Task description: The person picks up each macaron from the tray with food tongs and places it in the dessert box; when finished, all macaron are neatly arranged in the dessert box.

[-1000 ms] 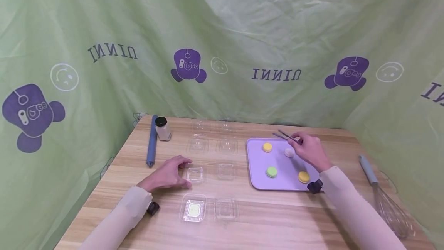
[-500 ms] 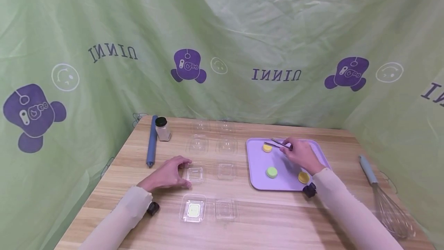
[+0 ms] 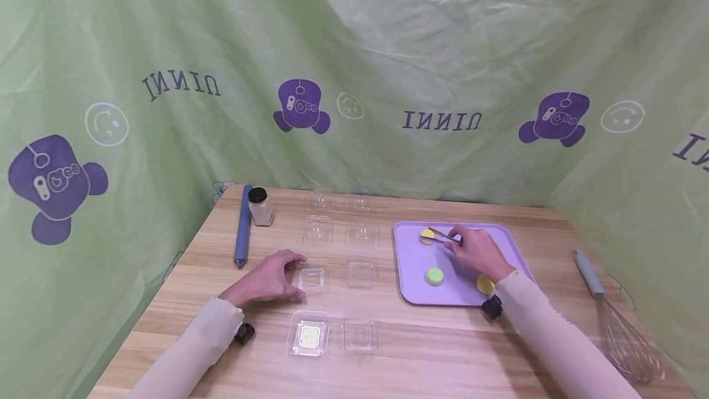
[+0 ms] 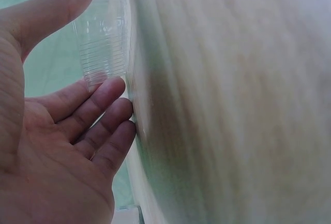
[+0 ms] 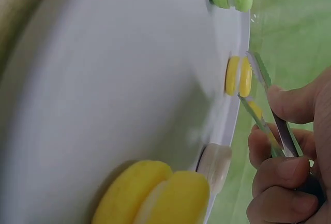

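Note:
My left hand (image 3: 267,278) rests at a clear plastic box (image 3: 312,279), thumb and fingers spread around its left end. In the left wrist view the fingertips are right at the ribbed wall of the box (image 4: 106,53). My right hand (image 3: 479,253) holds metal tongs (image 5: 283,131) with serrated tips over the lilac tray (image 3: 411,291). The parted tips reach the far yellow macaron (image 5: 232,76), one on each side of it in the right wrist view. Also on the tray are a green macaron (image 3: 434,276), a nearer yellow macaron (image 3: 484,284) and a whitish macaron (image 5: 215,167), hidden in the head view.
More clear boxes and lids stand in two columns, including a front box (image 3: 308,333) with a pale green square inside. A blue rod (image 3: 242,226) and a black-capped jar (image 3: 260,207) are at the back left. A whisk (image 3: 615,319) lies right of the tray.
My right hand has moved left over the tray, and the tongs have lowered from beyond its back edge to the far yellow macaron. The left hand has stayed in place.

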Motion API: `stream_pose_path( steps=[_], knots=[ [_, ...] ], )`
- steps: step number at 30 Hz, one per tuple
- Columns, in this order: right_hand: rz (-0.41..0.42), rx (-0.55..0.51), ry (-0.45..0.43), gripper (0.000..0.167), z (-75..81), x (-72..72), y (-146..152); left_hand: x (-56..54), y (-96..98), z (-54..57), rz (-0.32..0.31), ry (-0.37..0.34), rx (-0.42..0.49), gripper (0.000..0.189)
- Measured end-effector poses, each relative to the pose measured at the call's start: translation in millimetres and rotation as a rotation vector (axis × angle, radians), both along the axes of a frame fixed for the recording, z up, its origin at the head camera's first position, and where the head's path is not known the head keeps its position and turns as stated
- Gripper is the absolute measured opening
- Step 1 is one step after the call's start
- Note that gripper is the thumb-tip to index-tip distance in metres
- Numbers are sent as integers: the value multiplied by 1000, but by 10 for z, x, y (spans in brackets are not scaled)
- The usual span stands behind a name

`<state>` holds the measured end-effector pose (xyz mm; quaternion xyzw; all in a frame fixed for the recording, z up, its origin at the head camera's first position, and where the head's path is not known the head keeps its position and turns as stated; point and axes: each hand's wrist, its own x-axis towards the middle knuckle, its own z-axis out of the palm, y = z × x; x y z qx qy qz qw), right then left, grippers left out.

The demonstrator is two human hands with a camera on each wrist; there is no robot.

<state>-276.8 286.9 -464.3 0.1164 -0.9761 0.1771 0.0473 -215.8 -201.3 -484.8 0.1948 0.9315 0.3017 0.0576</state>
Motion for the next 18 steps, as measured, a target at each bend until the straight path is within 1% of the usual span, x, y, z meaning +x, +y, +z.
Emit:
stream_pose_path(
  steps=[6, 11, 18],
  knots=[
    [6, 7, -14, 28, -17, 1, 0, -2, -4, 1, 6, -14, 8, 91],
    [-1, 33, -34, 29, -49, -10, -12, -3, -4, -4, 9, -20, 3, 90],
    [13, 65, 26, 24, -59, 6, -20, -8, -2, -9, 6, -7, -8, 90]
  ],
)
